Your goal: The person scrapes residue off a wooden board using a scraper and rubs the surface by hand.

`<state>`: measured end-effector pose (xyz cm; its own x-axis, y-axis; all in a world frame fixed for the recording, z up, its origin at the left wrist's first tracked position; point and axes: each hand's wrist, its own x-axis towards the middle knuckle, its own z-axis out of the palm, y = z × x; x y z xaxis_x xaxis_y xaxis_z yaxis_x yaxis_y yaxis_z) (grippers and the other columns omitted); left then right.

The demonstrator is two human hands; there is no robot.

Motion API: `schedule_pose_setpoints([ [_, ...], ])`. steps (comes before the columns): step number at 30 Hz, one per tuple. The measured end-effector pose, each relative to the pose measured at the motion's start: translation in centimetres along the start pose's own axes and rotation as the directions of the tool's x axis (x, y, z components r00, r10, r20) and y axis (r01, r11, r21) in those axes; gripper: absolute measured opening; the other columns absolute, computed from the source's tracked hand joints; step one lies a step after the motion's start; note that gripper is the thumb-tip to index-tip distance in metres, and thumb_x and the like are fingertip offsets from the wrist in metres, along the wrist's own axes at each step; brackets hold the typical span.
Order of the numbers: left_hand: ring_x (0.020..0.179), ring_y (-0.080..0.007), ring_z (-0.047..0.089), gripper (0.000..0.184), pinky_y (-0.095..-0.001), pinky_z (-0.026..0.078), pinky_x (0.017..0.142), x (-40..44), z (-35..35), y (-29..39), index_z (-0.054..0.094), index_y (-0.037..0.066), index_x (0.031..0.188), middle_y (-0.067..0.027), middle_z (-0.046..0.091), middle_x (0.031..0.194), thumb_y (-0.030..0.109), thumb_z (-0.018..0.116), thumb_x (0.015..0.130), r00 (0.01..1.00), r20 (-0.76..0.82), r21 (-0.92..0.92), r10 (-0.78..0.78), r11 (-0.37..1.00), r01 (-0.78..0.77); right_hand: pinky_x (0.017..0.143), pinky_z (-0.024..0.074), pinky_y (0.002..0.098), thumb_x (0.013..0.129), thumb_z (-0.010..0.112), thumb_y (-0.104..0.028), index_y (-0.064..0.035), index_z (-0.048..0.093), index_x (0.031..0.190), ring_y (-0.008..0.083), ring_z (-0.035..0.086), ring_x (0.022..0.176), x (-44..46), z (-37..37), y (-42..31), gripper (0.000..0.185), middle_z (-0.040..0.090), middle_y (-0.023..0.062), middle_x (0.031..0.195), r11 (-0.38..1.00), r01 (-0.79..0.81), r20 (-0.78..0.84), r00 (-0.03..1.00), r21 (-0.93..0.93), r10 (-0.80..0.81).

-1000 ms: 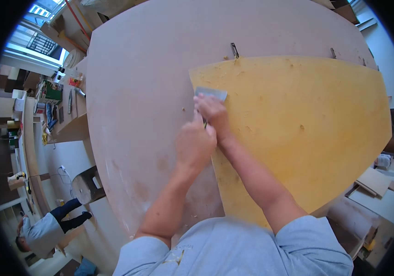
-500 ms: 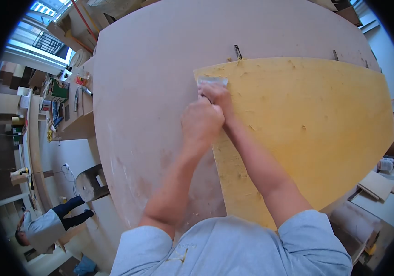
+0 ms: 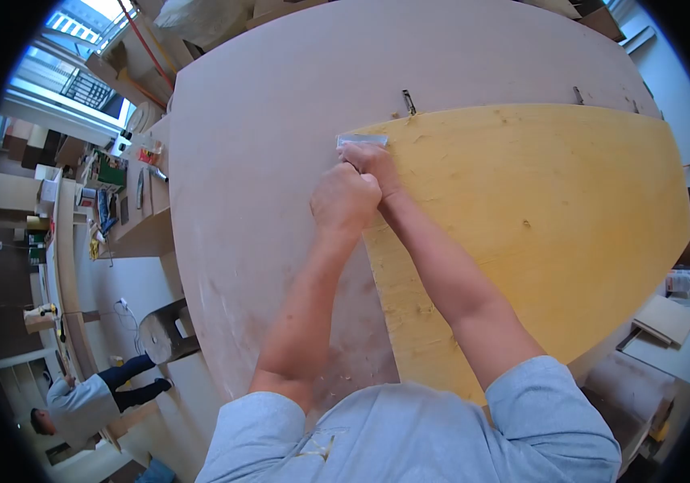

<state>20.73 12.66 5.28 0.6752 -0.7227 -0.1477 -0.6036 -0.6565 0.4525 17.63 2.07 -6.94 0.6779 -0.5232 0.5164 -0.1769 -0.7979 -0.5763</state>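
Both of my hands grip a scraper, whose wide flat metal blade (image 3: 363, 140) lies at the far left corner of a yellow sheet (image 3: 538, 209). My right hand (image 3: 373, 163) is closed close behind the blade. Just below it, my left hand (image 3: 343, 199) is wrapped round the handle, most of which the fingers hide. Small brownish flecks and ridges mark the yellow surface. Beneath the sheet spreads a large pinkish-grey tabletop (image 3: 256, 161).
Small dark metal clips (image 3: 409, 102) sit along the sheet's far edge. On the left, a side bench (image 3: 148, 221) carries tools and boxes. Another person (image 3: 87, 402) stands beyond a stool (image 3: 166, 332). Boards (image 3: 665, 320) are stacked at the right.
The scraper and both hands have moved slightly forward, bringing the blade up to the sheet's far left corner. My camera view has shifted a little. Both hands keep their grip.
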Motion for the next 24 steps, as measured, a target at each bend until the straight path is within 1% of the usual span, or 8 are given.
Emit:
schedule_pose_setpoints([
  [2, 0.082, -0.0448, 0.072, 0.040, -0.0544, 0.058, 0.078, 0.1, -0.3, -0.2, 0.073, -0.005, 0.107, -0.0269, 0.073, 0.087, 0.026, 0.059, 0.086, 0.999, -0.010, 0.012, 0.033, 0.999, -0.033, 0.088, 0.0523, 0.0436, 0.084, 0.066, -0.017, -0.0121, 0.069, 0.100, 0.0331, 0.071, 0.094, -0.1, 0.4, 0.4, 0.017, 0.072, 0.0121, 0.091, 0.997, -0.047, 0.071, 0.997, 0.065, 0.042],
  [4, 0.083, -0.0447, 0.072, 0.040, -0.0542, 0.058, 0.079, -1.6, 0.8, -1.7, 0.073, -0.005, 0.106, -0.0264, 0.073, 0.087, 0.026, 0.058, 0.086, 0.993, -0.055, 0.015, 0.105, 0.994, -0.104, 0.087, 0.0522, 0.0437, 0.084, 0.066, -0.017, -0.0111, 0.068, 0.099, 0.0319, 0.071, 0.093, -2.4, 0.3, -1.1, 0.017, 0.072, 0.0116, 0.091, 0.997, 0.046, -0.079, 0.996, 0.066, -0.041],
  [6, 0.084, -0.0451, 0.072, 0.039, -0.0544, 0.057, 0.080, -4.9, 1.3, -2.1, 0.074, -0.005, 0.101, -0.0263, 0.073, 0.088, 0.026, 0.058, 0.085, 0.999, -0.001, 0.052, 0.040, 0.998, -0.040, 0.087, 0.0528, 0.0436, 0.084, 0.067, -0.016, -0.0108, 0.069, 0.097, 0.0307, 0.072, 0.094, -4.4, 0.6, -2.1, 0.014, 0.074, 0.0106, 0.096, 0.996, 0.081, -0.151, 0.986, 0.049, -0.073],
  [11, 0.087, -0.0447, 0.072, 0.042, -0.0546, 0.057, 0.080, -2.8, 0.8, -1.0, 0.073, -0.006, 0.109, -0.0266, 0.073, 0.088, 0.026, 0.058, 0.085, 1.000, -0.016, -0.003, 0.006, 1.000, -0.006, 0.089, 0.0538, 0.0434, 0.084, 0.070, -0.015, -0.0098, 0.068, 0.092, 0.0305, 0.073, 0.098, -2.5, -0.1, -1.9, 0.009, 0.077, 0.0089, 0.104, 0.995, 0.058, -0.133, 0.990, 0.078, -0.047],
  [15, 0.088, -0.0445, 0.072, 0.047, -0.0544, 0.057, 0.080, -0.1, -0.1, -0.8, 0.070, -0.006, 0.117, -0.0275, 0.073, 0.090, 0.027, 0.059, 0.086, 0.999, -0.019, 0.050, 0.030, 0.998, -0.029, 0.085, 0.0543, 0.0430, 0.086, 0.069, -0.012, -0.0088, 0.065, 0.087, 0.0307, 0.073, 0.090, 0.4, 0.7, -0.8, 0.005, 0.076, 0.0084, 0.091, 0.997, -0.039, -0.035, 0.999, 0.063, 0.042],
  [16, 0.088, -0.0446, 0.072, 0.047, -0.0543, 0.057, 0.080, 0.0, 0.2, -1.0, 0.070, -0.006, 0.117, -0.0277, 0.073, 0.090, 0.027, 0.059, 0.086, 0.998, -0.046, 0.074, 0.050, 0.996, -0.047, 0.083, 0.0547, 0.0430, 0.086, 0.070, -0.011, -0.0094, 0.064, 0.084, 0.0296, 0.073, 0.088, -0.1, 0.7, -0.6, 0.007, 0.076, 0.0084, 0.091, 0.996, 0.028, -0.021, 0.999, 0.084, -0.026],
  [19, 0.089, -0.0453, 0.072, 0.041, -0.0546, 0.056, 0.082, -3.6, 1.0, -2.0, 0.073, -0.004, 0.106, -0.0268, 0.073, 0.091, 0.027, 0.058, 0.084, 1.000, -0.024, 0.039, -0.007, 0.999, 0.008, 0.084, 0.0550, 0.0426, 0.085, 0.071, -0.010, -0.0096, 0.064, 0.083, 0.0281, 0.074, 0.090, -4.1, 1.8, -2.3, 0.007, 0.077, 0.0083, 0.094, 0.994, 0.102, -0.240, 0.967, 0.048, -0.088],
  [24, 0.087, -0.0460, 0.071, 0.039, -0.0536, 0.057, 0.081, -1.6, 0.8, -2.0, 0.073, -0.002, 0.106, -0.0252, 0.074, 0.091, 0.027, 0.059, 0.084, 1.000, -0.013, -0.007, -0.008, 1.000, 0.008, 0.088, 0.0542, 0.0417, 0.083, 0.069, -0.016, -0.0114, 0.066, 0.087, 0.0295, 0.073, 0.098, -1.6, 0.9, -1.5, 0.007, 0.077, 0.0090, 0.103, 0.999, 0.051, -0.093, 0.994, 0.011, -0.049],
])
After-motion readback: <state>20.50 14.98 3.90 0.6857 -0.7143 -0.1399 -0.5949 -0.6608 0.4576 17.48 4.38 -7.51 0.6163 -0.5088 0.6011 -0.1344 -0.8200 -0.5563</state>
